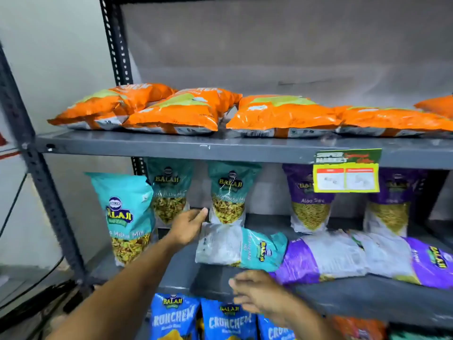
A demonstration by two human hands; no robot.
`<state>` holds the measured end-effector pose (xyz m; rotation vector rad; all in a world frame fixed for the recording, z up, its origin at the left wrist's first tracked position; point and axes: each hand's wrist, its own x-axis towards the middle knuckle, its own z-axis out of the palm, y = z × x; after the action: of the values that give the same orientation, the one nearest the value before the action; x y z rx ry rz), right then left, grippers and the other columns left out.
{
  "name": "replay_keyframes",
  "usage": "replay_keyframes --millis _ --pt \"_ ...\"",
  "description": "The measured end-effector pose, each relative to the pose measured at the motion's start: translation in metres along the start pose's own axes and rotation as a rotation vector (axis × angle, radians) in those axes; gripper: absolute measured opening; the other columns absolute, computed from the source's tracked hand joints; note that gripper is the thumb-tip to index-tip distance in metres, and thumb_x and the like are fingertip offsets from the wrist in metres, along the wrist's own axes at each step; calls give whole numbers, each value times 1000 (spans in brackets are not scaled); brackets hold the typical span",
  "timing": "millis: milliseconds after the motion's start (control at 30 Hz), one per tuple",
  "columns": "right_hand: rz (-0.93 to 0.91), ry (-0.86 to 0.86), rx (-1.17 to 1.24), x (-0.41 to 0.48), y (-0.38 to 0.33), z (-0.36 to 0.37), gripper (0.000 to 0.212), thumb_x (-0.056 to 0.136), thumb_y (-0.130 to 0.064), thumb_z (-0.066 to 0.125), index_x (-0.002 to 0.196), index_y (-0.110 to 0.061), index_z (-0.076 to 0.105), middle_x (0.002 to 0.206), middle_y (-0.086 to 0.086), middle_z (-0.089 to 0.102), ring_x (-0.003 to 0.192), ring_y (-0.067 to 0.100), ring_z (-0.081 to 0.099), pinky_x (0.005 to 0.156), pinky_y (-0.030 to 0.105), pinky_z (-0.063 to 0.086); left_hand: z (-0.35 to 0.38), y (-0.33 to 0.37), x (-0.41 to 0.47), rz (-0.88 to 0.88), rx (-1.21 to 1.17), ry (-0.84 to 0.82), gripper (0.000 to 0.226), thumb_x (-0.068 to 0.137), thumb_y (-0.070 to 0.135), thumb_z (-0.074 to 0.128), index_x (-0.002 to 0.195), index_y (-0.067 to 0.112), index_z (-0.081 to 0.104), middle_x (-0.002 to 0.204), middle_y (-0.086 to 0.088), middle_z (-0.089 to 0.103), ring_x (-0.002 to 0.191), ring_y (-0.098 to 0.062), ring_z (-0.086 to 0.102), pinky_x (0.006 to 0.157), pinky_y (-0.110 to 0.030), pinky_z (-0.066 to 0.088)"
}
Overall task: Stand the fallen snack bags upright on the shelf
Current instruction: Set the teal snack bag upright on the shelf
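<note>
Two hands reached toward the middle shelf (245, 278) in the head view. On that shelf a teal bag (241, 249) lay on its side, its clear bottom end pointing left and its top touching a purple bag (321, 260), which also lay flat. A second purple bag (402, 260) lay further right along the same shelf, overlapped by the first.

The left hand (187, 229) was just left of the fallen teal bag, fingers spread loosely open and gripping nothing; its fingertips (204, 212) were near the bag's bottom end, though whether they touched it could not be told. The right hand (259, 294) hovered below and in front of that bag, at the shelf's front edge, fingers partly extended and holding nothing.

Behind the fallen teal bag, three teal bags stood upright: one (127, 217) at the front left, one (169, 190) behind it, one (229, 192) directly behind the fallen bag. Two purple bags (310, 197) stood upright further right.

Above the fallen bag, orange bags (282, 116) lay flat along the top shelf (171, 146), whose front edge bore a yellow price tag (346, 173). Below it, blue bags (228, 320) stood upright.
</note>
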<state>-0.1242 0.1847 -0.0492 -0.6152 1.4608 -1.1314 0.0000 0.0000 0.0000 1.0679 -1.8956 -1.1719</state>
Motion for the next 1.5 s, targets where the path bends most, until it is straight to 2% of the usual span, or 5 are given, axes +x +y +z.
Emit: replay_keyframes --millis 200,333,500,867,1500 --pt "162 203 600 90 -1 43 38 92 -31 63 117 -6 49 117 28 50 121 40 52 104 43 43 23 -46 81 -267 -31 -82 48 100 37 43 59 13 47 42 5 46 39 -4 44 37 -11 34" --pt "114 272 804 113 -5 60 49 92 -41 58 126 -6 50 115 21 54 129 37 49 110 42 37 27 -60 99 -256 82 -255 22 92 28 62 74 17 61 66 4 51 60 -9 48 54 -18 37" --pt "-41 415 865 114 1 66 31 95 -12 58 126 -10 56 113 19 68 80 27 65 52 31 59 11 -83 78 -180 -159 -222 15 79 3 76 85 10 64 65 3 57 48 2 51 47 -9 41" --pt "-564 440 -275 115 -20 -9 22 79 -30 71 99 -29 62 97 -5 77 92 9 72 81 38 58 -1 -96 34 18 -267 -205 60 55 0 86 105 29 71 114 -9 73 100 -15 72 84 -30 59" --pt "-517 507 -471 99 42 38 65 59 1 77 115 -27 60 121 7 62 99 18 63 83 12 48 3 -46 49 -3 -537 -193 53 70 7 81 118 -1 59 107 -5 77 97 -19 73 78 -27 60"
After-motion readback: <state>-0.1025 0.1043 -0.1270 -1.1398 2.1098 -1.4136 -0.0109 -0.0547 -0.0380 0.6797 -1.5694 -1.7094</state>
